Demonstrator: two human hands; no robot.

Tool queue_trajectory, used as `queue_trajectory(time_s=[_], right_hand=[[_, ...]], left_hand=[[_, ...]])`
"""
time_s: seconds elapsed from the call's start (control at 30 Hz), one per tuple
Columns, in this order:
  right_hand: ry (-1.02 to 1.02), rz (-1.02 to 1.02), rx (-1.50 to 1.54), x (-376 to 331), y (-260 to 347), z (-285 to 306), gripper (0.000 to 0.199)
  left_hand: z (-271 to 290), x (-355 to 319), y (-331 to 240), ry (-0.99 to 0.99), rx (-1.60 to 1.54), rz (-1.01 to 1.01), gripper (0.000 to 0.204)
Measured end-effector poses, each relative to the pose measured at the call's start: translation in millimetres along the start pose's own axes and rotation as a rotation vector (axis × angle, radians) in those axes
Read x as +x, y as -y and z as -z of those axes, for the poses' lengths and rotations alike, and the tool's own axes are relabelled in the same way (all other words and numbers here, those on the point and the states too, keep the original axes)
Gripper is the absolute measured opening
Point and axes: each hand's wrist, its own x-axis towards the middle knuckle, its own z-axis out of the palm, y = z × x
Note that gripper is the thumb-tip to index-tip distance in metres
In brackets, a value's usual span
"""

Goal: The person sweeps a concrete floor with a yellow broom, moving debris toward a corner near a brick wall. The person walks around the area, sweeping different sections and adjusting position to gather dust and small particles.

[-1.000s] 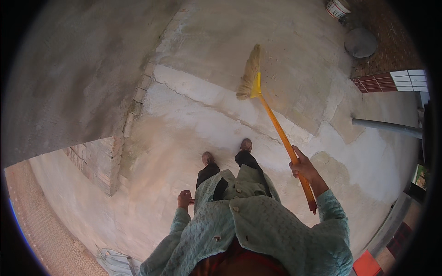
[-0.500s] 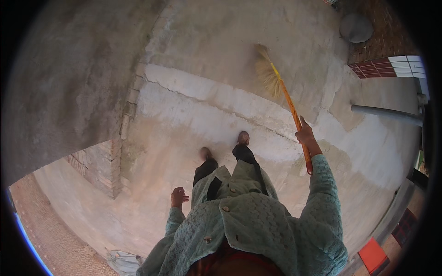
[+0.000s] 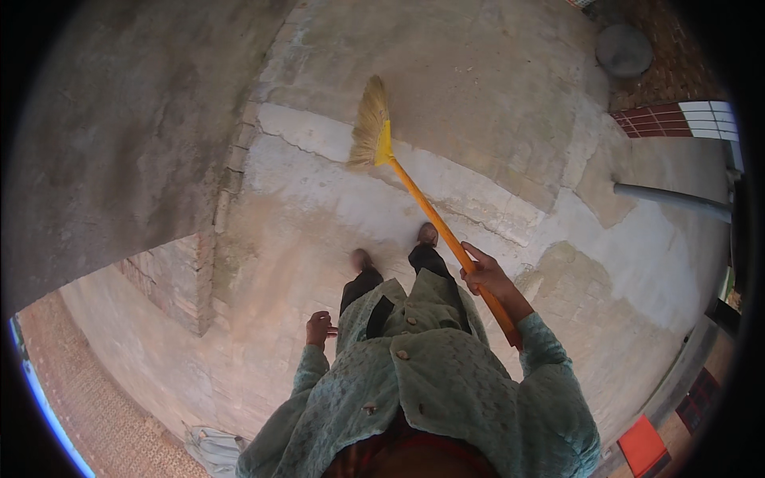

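My right hand (image 3: 488, 280) is closed around the orange handle of a broom (image 3: 430, 209), its index finger lying along the handle. A yellow collar joins the handle to a fan of pale straw bristles (image 3: 369, 131), which is at the concrete floor ahead of my feet, over the edge of a whitish strip. The handle slants across in front of my right shoe (image 3: 428, 233). My left hand (image 3: 319, 328) hangs beside my green coat, loosely half-curled, with no object visible in it.
A dark grey wall or raised slab (image 3: 135, 135) fills the left side, with a brick corner (image 3: 199, 279) below it. On the right lie a grey pipe (image 3: 669, 196), a round grey lid-like thing (image 3: 624, 50) and red and white tiles (image 3: 661, 119). An orange-red item (image 3: 644, 446) is behind me, right.
The broom head has swept leftward across the floor, and its bristles have turned. My right hand has moved left and nearer my body. My left hand has shifted slightly, its fingers more curled.
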Motion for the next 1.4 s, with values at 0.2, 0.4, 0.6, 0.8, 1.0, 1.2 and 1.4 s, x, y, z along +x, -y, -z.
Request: queue_trajectory(time_s=[0.2, 0.4, 0.6, 0.8, 1.0, 1.2, 1.4], right_hand=[[-0.073, -0.115, -0.209, 79, -47, 13, 0.085], [-0.438, 0.089, -0.391, 100, 10, 63, 0.088], [-0.561, 0.200, -0.674, 55, 72, 49, 0.080], [-0.314, 0.243, -0.311, -27, 52, 25, 0.076], [-0.169, -0.052, -0.242, -49, -22, 21, 0.076], [-0.249, -0.164, -0.388, -23, -46, 76, 0.079], [-0.477, -0.031, -0.531, -5, 45, 141, 0.076]], left_hand=[[15, -13, 7, -0.074, -0.041, 0.016, 0.025], [23, -19, 22, -0.076, -0.054, 0.016, 0.025], [15, -13, 21, -0.031, -0.057, -0.012, 0.026], [0, -5, 1, 0.074, 0.037, 0.030, 0.027], [-14, -1, -38, 0.054, 0.055, -0.037, 0.025], [-17, -15, -73, -0.030, 0.061, -0.130, 0.024], [-16, -30, -66, -0.100, 0.061, -0.070, 0.024]])
